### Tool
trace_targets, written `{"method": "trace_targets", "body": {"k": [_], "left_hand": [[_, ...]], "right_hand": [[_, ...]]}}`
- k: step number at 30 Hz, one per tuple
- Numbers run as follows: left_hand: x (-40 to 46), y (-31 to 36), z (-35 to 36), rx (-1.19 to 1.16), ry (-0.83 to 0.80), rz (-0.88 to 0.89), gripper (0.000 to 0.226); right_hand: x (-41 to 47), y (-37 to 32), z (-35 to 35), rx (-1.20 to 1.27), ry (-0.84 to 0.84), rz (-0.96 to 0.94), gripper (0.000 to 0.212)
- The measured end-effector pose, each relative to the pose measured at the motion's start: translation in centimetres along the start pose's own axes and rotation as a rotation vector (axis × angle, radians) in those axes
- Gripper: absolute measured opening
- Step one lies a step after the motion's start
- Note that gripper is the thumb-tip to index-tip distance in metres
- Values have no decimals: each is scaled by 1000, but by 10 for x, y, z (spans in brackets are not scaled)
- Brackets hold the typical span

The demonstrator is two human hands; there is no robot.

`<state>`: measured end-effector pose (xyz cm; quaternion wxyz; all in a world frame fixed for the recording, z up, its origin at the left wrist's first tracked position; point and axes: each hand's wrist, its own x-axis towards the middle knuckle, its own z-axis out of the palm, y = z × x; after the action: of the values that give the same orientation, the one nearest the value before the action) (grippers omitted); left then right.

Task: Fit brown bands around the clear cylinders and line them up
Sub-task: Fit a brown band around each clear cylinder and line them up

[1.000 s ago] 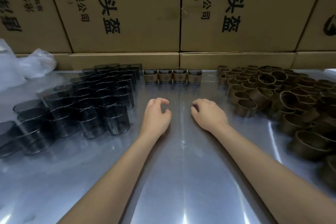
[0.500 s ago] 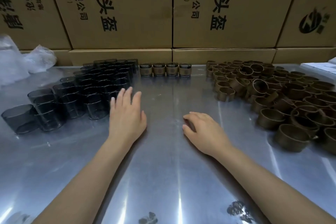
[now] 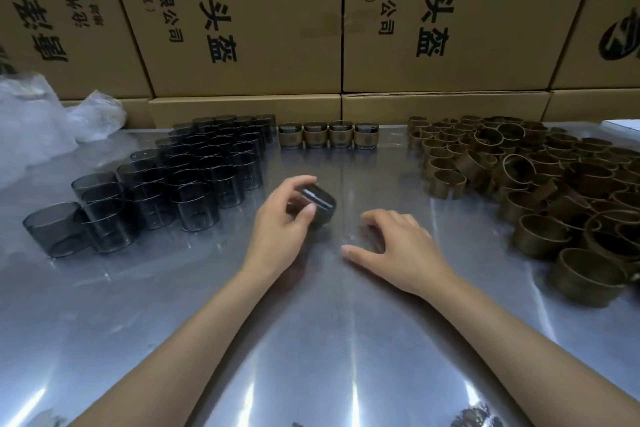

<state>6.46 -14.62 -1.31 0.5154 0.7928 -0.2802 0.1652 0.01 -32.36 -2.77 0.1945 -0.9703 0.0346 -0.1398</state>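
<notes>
Head view: since half a second ago, when the left hand (image 3: pixel 282 229) lay flat with straight fingers beside the block of clear cylinders (image 3: pixel 194 170) and held nothing, it has taken one cylinder (image 3: pixel 317 204) out of that block; its fingers (image 3: pixel 306 211) and thumb are now curled round it, holding it tilted just above the desk (image 3: pixel 329 340), in the middle between the two stocks. The right hand (image 3: pixel 401 246) has hardly moved: it rests on the desk just right of the held cylinder, fingers loosely bent, holding nothing. My reading is that a fresh cycle has begun: a cylinder is in hand, and a band has yet to be picked from the heap of brown bands (image 3: pixel 540 184) at the right, which is well apart from the right hand.

At the far edge, four banded cylinders (image 3: pixel 327 136) stand upright in a row, side by side, between the clear block and the band heap; so four are done and many are left. No trays or bins hold the parts; both stocks sit straight on the desk. Cardboard boxes (image 3: pixel 242 10) wall the far side, and crumpled plastic wrap (image 3: pixel 45 114) lies at the far left
</notes>
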Motion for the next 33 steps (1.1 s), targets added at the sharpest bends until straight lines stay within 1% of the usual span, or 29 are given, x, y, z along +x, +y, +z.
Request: {"method": "trace_targets", "body": {"k": [1, 2, 4, 6, 7, 9, 10, 13, 14, 17, 19, 21, 23, 24, 25, 26, 27, 28, 30, 33], "left_hand": [[-2, 5, 5, -215, -35, -78, 36], [-5, 10, 10, -398, -79, -162, 35], [-9, 15, 16, -668, -164, -333, 32], [-10, 17, 18, -812, -204, -445, 29], [-10, 17, 19, -814, -225, -465, 28], [-10, 15, 21, -688, -282, -420, 28], [-10, 14, 22, -573, -306, -355, 28], [-10, 6, 21, -89, -318, -110, 38], [-10, 3, 20, 34, -323, -73, 42], [-11, -4, 19, 232, -376, -63, 43], [-12, -5, 21, 350, -424, -44, 43], [-12, -5, 21, 356, -425, -47, 43], [-12, -4, 21, 243, -376, -72, 43], [-12, -4, 20, 169, -337, -97, 43], [-11, -4, 20, 102, -295, -129, 43], [-9, -4, 19, 51, -259, -164, 42], [-7, -5, 18, 15, -232, -191, 41], [-6, -5, 18, -5, -217, -207, 40], [-4, -6, 17, -20, -203, -216, 37], [-4, -7, 16, -32, -204, -227, 35]], "right_hand": [[0, -2, 1, 73, -5, -19, 75], [-1, -4, 1, 176, 1, -37, 78], [0, -6, 2, 372, 67, -50, 71], [2, -5, 0, 484, 151, -34, 59], [3, -4, -1, 529, 175, -22, 55], [3, -3, -2, 606, 219, -6, 49], [2, -3, -3, 633, 246, -1, 47], [1, -2, -5, 670, 288, -18, 51], [2, -2, -5, 677, 281, -24, 52], [5, 0, -2, 680, 214, 11, 52], [6, 2, 1, 629, 160, 45, 54], [8, 4, 2, 570, 124, 55, 60], [9, 3, -2, 628, 118, 95, 71], [9, 4, -5, 690, 161, 131, 75], [10, 10, -9, 709, 241, 164, 72], [12, 18, -13, 650, 329, 194, 66], [14, 29, -17, 529, 394, 230, 57], [15, 40, -21, 407, 422, 280, 51], [21, 60, -26, 259, 408, 402, 46], [36, 69, -29, 102, 367, 491, 46]]}}
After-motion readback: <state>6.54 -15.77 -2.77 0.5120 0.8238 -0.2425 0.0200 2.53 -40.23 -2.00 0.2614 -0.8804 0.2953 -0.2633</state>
